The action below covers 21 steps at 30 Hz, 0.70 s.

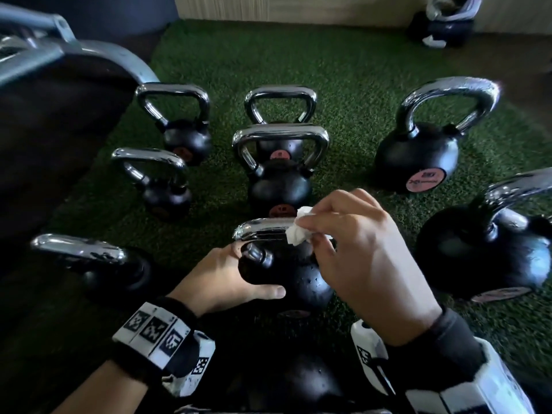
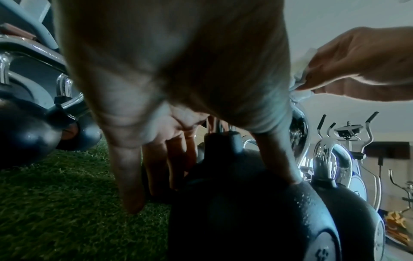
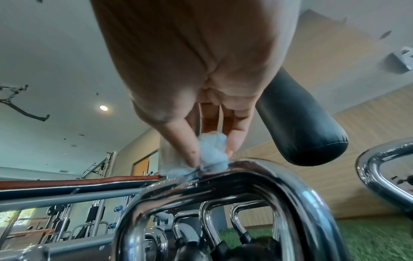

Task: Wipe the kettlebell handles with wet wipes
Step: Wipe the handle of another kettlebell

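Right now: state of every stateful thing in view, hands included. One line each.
left hand: grips the ball of the near kettlebell, steadying it
right hand: pinches the wet wipe
wet wipe: crumpled, pressed on top of the chrome handle
near kettlebell: upright on the turf, droplets on the ball
chrome handle: wipe at its right end
other kettlebells: upright, untouched

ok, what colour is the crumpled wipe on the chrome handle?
White; the crumpled wet wipe, pinched by the right hand, shows best in the head view.
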Available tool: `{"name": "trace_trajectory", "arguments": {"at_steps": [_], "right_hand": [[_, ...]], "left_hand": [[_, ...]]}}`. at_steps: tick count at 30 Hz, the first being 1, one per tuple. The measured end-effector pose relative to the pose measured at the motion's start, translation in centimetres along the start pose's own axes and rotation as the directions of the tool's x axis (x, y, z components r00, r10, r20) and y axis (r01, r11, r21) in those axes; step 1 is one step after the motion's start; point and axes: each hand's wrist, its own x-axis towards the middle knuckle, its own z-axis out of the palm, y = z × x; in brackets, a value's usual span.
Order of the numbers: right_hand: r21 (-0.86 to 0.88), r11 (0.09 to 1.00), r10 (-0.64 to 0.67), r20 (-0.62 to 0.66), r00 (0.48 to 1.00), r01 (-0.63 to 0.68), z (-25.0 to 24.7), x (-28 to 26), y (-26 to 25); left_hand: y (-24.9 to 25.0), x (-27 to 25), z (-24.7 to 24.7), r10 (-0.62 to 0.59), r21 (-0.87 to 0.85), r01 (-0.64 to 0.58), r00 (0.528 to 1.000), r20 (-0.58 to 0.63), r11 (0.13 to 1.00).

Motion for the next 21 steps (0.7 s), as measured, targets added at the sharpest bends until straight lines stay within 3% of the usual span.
{"name": "trace_trajectory", "arguments": {"at_steps": [6, 11, 16, 21], "right_hand": [[-0.103, 0.977, 0.174, -0.122, 0.977, -0.186, -0.9, -1.5, 1.9], [-0.047, 0.987, 0.146, -0.156, 0.977, -0.155, 0.1, -1.8, 0.8], [0.001, 0.939, 0.331, -0.277, 0.902, -0.344, -0.6, -4.1, 3.4], [0.040, 0.920, 0.384, -0.287, 0.878, -0.389, -0.1, -4.6, 3.3]], "left_hand": [[-0.2, 0.6, 0.1, 0.066, -0.026, -0.067, 0.998, -0.015, 0.997], [-0.4, 0.8, 0.4, 0.065, -0.064, -0.067, 0.998, -0.020, 0.996], [-0.3, 0.7, 0.2, 0.050, -0.066, -0.051, 0.999, -0.012, 0.997], [-0.4, 0.5, 0.4, 0.059, -0.061, -0.060, 0.998, -0.018, 0.996]]}}
